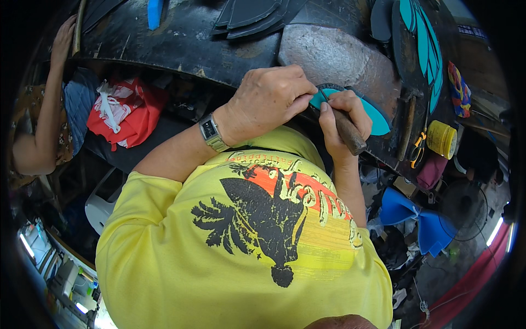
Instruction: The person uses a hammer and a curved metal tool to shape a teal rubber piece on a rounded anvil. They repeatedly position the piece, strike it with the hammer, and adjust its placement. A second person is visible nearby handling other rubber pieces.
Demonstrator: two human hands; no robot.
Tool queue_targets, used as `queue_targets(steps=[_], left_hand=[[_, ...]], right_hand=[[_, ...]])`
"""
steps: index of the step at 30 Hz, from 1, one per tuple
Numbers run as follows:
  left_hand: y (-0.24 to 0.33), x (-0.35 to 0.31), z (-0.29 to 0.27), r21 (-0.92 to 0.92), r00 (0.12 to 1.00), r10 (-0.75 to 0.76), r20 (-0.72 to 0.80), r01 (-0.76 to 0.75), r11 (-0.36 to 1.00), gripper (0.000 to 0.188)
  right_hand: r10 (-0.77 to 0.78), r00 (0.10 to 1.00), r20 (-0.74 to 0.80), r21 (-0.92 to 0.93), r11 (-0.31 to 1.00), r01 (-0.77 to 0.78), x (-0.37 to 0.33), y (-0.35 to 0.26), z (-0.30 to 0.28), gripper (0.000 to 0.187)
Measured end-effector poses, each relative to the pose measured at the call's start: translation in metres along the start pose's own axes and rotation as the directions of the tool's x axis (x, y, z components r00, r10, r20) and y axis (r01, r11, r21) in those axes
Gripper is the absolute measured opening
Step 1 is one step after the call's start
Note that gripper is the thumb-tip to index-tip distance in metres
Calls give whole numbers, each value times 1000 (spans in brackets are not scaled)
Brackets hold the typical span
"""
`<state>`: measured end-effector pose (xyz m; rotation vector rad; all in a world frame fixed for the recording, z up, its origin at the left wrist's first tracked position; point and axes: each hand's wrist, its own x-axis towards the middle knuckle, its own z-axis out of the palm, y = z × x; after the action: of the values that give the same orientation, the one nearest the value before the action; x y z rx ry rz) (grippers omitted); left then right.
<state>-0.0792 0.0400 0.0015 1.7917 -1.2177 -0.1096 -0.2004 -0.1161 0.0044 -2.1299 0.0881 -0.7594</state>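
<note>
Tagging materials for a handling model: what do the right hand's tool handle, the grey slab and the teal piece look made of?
Tool handle in the right hand: probably wood; brown, worn, dull.
Grey slab: stone or metal, can't tell; mottled, slight sheen.
Teal piece: perhaps foam or rubber sheet; flat, evenly coloured, smooth-looking, no weave visible.
</note>
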Motion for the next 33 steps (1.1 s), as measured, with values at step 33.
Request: queue_targets(steps=[33], left_hand=[[-1,7,-2,-4,994,-104,21,104,995,14]], right_hand=[[-21,1000,-20,-170,985,18,9,-10,6,18]])
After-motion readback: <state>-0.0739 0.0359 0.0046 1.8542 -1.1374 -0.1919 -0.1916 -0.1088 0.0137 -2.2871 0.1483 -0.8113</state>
